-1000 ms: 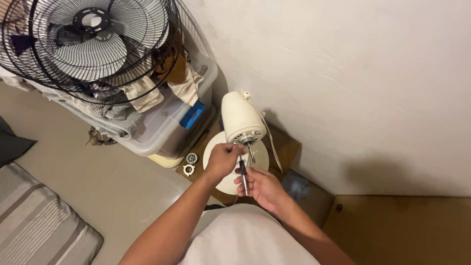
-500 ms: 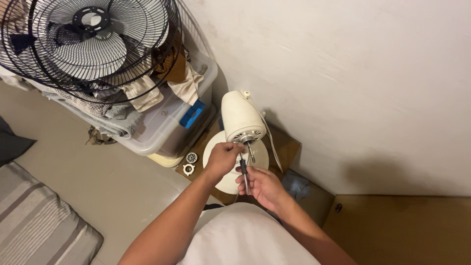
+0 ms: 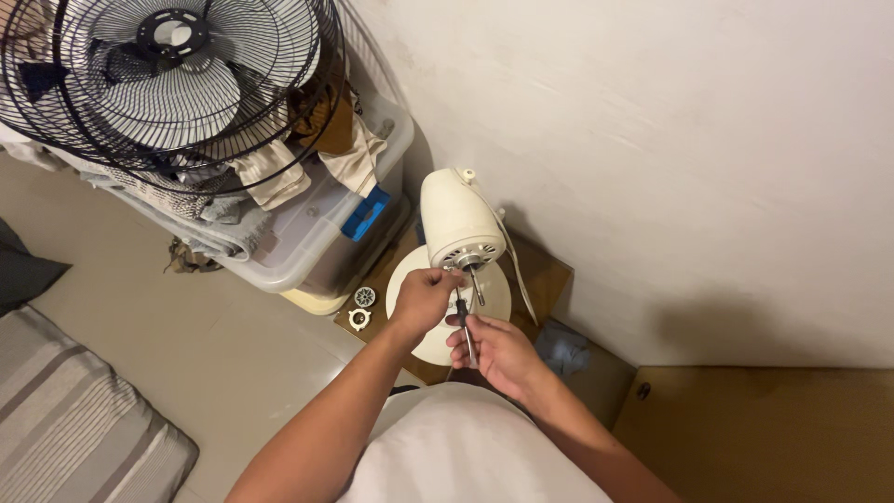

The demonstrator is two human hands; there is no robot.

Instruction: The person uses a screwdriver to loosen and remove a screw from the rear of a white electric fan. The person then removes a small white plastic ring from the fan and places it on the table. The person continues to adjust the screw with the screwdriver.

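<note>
While my left hand (image 3: 421, 296) steadies the motor housing (image 3: 459, 222), my right hand (image 3: 498, 352) grips the screwdriver (image 3: 463, 321), fingers closed; loosening the front screw calls for straight alignment.

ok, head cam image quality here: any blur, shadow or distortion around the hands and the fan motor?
Head view: sharp overall, no motion blur on the left hand, right hand or screwdriver. Soft warm light; a broad shadow falls on the wall to the right, a darker one behind the cream motor housing. Wide-angle stretch shows at the edges, at the black fan grille. No glare.
</note>
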